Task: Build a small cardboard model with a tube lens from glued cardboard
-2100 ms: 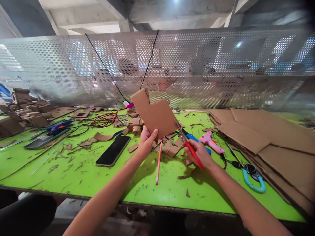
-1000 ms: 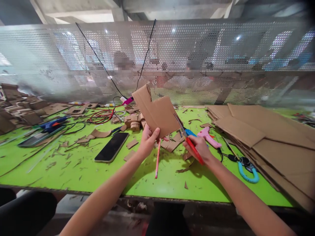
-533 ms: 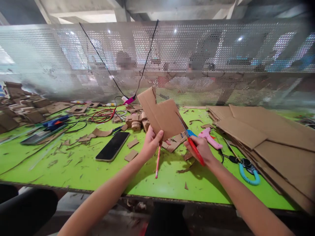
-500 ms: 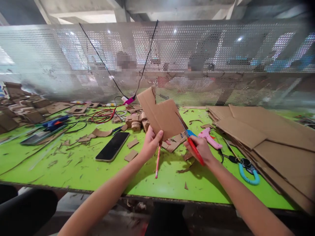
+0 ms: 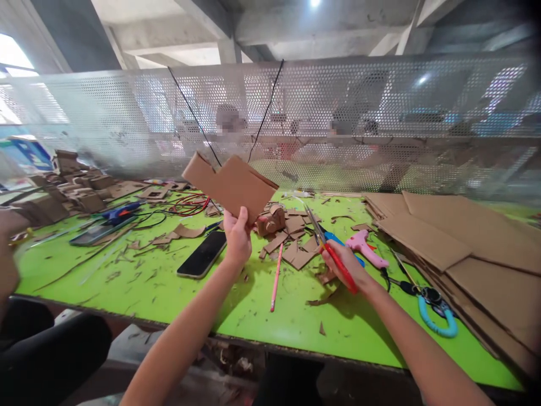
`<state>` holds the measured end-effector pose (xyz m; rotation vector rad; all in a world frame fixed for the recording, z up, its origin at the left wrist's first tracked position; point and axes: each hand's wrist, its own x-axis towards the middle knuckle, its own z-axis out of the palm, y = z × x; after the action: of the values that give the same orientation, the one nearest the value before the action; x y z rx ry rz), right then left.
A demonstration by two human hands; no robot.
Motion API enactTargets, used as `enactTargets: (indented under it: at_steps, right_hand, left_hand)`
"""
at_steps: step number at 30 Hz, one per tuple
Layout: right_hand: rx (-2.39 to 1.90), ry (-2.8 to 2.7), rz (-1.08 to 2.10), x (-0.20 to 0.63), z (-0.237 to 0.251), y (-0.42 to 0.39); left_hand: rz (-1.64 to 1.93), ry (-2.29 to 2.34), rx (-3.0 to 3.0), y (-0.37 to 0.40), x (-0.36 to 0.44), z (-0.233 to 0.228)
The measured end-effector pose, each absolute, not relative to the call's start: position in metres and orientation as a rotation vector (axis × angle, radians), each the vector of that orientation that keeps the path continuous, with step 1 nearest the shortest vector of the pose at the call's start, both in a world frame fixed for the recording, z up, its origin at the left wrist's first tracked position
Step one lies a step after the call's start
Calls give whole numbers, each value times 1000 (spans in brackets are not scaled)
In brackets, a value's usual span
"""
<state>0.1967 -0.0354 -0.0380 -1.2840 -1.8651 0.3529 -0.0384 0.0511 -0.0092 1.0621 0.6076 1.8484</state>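
Observation:
My left hand (image 5: 239,239) is closed on the lower edge of a notched cardboard piece (image 5: 236,186), thumb in front, holding it up above the table. In my right hand (image 5: 343,265) is a pair of red-handled scissors (image 5: 336,262), blades pointing up and away, apart from the cardboard. A pink pencil (image 5: 276,279) lies on the green table (image 5: 253,316) between my hands. Left of it, beside my left forearm, is a black phone (image 5: 203,255). Cardboard scraps (image 5: 298,256) and a small built cardboard piece (image 5: 270,220) lie behind the pencil.
Cardboard sheets (image 5: 460,225) are stacked at the right, near a pink glue gun (image 5: 364,248) and a turquoise ring (image 5: 437,321). A blue glue gun (image 5: 120,211) and cardboard parts (image 5: 71,186) lie left. A perforated metal screen (image 5: 313,124) stands behind. Part of another person (image 5: 8,248) shows far left.
My left hand has carried the cardboard piece left, away from the scissors, and turned it. The scissors stay in my right hand, now clear of the cardboard. The view has tilted up and leftward.

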Motion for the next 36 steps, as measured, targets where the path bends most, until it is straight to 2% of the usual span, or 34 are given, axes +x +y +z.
enactTargets:
  at_steps: [5,8,12,17,22,36]
  right_hand:
    - [-1857,-1782,256,212,-39,-29]
    - [-1949,-1885,207,222,-39,-29]
    - [-1682,-1752,1,222,-26,-37]
    - [-1125,-1719,107,204,-8,-54]
    - [-1140,-1647,-60,189,-11,-58]
    - [-1170,-1624,-97,186,-18,-56]
  left_hand:
    - [1783,597,1101,52,-39,-7]
    - [1705,539,1125,48,-33,-9]
    - [1446,442,1196,43,-28,-17]
    - [1171,369,1388,35,-19,-32]
    - [1075,281,1527,33,-15,-39]
    - [1057,259,1497,33,-11,-47]
